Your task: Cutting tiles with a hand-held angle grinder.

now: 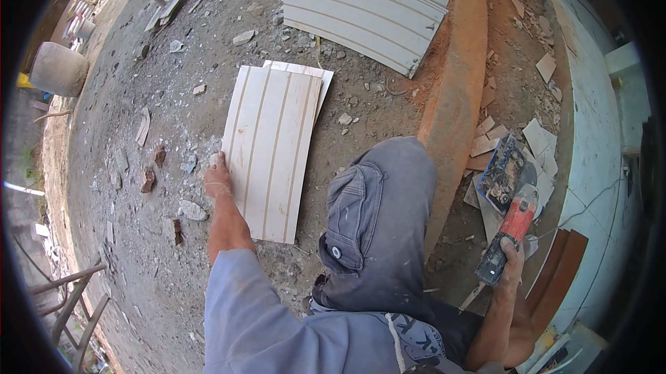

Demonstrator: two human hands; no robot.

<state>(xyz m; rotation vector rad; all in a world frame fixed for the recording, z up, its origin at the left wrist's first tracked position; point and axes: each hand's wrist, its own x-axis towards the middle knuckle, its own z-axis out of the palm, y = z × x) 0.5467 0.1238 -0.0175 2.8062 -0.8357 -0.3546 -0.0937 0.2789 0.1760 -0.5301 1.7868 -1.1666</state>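
A cream tile with brown stripes [267, 145] lies on the dirt ground in front of me, over another light tile [326, 93] whose edge shows behind it. My left hand [218, 178] grips the striped tile by its left edge, the fingers partly hidden. Off to the right, my right hand [512, 262] is wrapped round the body of a red and black angle grinder [516, 221]. The grinder is held away from the tiles, its head near a dirty blue-edged tray [501, 174].
A stack of striped tiles [361, 13] lies at the far side. An orange-brown raised edge [461, 76] runs along my right, with broken tile pieces [541, 142] beyond it. Reddish-brown strips [558, 270] lean at lower right. Rubble [193, 210] litters the ground; a cylindrical container [59, 69] stands far left.
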